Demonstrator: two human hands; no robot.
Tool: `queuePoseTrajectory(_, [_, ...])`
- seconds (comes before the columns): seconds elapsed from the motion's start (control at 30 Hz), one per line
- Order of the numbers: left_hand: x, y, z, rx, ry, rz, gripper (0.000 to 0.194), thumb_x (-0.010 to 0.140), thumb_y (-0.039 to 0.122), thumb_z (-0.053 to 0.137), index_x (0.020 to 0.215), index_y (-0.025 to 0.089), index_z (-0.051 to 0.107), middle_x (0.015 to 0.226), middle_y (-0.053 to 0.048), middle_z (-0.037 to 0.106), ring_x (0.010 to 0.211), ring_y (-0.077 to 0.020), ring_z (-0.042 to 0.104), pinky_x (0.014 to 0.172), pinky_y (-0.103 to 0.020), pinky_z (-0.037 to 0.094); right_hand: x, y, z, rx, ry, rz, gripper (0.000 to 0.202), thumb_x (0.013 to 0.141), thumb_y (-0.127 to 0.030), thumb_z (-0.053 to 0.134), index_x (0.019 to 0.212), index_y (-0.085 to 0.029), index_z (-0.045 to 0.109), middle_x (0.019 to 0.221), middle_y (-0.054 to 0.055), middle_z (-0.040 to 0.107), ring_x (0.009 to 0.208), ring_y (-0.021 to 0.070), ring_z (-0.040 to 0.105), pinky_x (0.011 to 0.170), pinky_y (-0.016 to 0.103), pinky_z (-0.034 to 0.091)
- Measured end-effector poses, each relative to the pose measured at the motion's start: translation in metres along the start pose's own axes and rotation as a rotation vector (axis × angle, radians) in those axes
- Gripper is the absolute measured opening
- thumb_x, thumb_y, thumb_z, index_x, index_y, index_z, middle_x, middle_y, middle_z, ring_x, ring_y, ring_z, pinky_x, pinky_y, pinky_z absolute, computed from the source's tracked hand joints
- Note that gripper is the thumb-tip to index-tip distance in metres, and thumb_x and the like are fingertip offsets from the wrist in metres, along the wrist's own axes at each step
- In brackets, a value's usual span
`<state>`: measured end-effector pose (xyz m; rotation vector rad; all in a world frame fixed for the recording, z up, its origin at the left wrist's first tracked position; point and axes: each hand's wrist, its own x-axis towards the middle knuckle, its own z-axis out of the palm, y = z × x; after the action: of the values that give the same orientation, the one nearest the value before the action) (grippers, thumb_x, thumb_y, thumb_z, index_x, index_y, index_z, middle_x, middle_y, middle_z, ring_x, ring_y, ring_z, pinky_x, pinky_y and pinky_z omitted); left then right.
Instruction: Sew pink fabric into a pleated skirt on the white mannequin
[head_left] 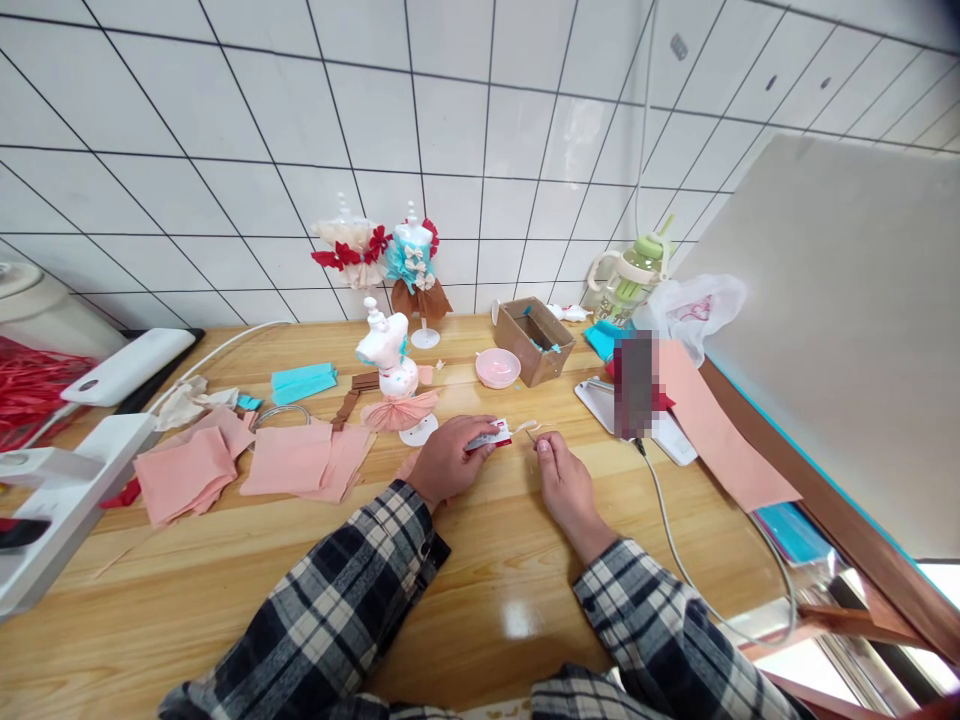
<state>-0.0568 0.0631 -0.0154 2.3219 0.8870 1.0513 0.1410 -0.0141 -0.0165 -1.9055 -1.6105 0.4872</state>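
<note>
My left hand (450,458) is closed around a small white tube with red markings (496,434), held low over the wooden table. A pale strand (526,427) lies just off the tube's right end. To its right, my right hand (564,488) pinches a thin dark stick-like thing (531,437), its tip pointing towards the tube. Behind my left hand stands a small white mannequin (388,345) with bits of blue on its chest and a gathered pink cloth (401,411) around its lower part.
Pink cloth pieces (289,460) and folded blue cloth (304,382) lie left. Two dressed mannequins (414,265) stand by the wall. A pink bowl (498,368), cardboard box (534,340), green bottle (637,275) and phone (598,403) sit behind and right. A power strip (82,500) borders the left.
</note>
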Motion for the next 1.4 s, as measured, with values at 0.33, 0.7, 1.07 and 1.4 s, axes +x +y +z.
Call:
queuePoseTrajectory(0.33, [0.000,0.000,0.000,0.013,-0.059,0.079,0.022,0.088,0.021,0.058,0.108,0.020,0.065,0.116,-0.010,0.071,0.109,-0.0222,0.065,0.097,-0.042,0.051,-0.001,0.002,0.001,0.022,-0.022,-0.007,0.044,0.100,-0.052,0.018,0.099,-0.023,0.051,0.078,0.004,0.066,0.072,0.0228,0.062,0.064,0.030,0.039])
queuePoseTrajectory(0.7, [-0.001,-0.002,0.002,0.020,-0.063,0.087,0.024,0.087,0.021,0.057,0.109,0.022,0.066,0.115,-0.010,0.071,0.109,-0.0231,0.065,0.097,-0.044,0.051,-0.001,0.005,0.001,0.015,-0.033,-0.006,0.042,0.100,-0.050,0.019,0.102,-0.023,0.051,0.077,0.003,0.066,0.069,0.0225,0.062,0.062,0.030,0.039])
queuePoseTrajectory(1.07, [-0.002,-0.003,0.004,0.066,-0.056,0.063,0.024,0.087,0.022,0.057,0.110,0.021,0.066,0.116,-0.009,0.071,0.109,-0.0224,0.065,0.097,-0.043,0.051,-0.002,-0.001,0.002,-0.102,0.018,-0.039,0.043,0.101,-0.046,0.017,0.100,-0.022,0.053,0.076,0.004,0.066,0.063,0.0211,0.061,0.057,0.029,0.035])
queuePoseTrajectory(1.4, [0.007,0.015,-0.003,0.358,0.010,-0.058,0.030,0.091,0.023,0.052,0.120,0.018,0.062,0.124,-0.013,0.064,0.117,-0.0297,0.054,0.103,-0.051,0.042,-0.004,0.002,0.006,-0.280,0.197,-0.245,0.044,0.102,-0.047,0.025,0.104,-0.016,0.056,0.087,0.010,0.069,0.077,0.0214,0.063,0.065,0.029,0.040])
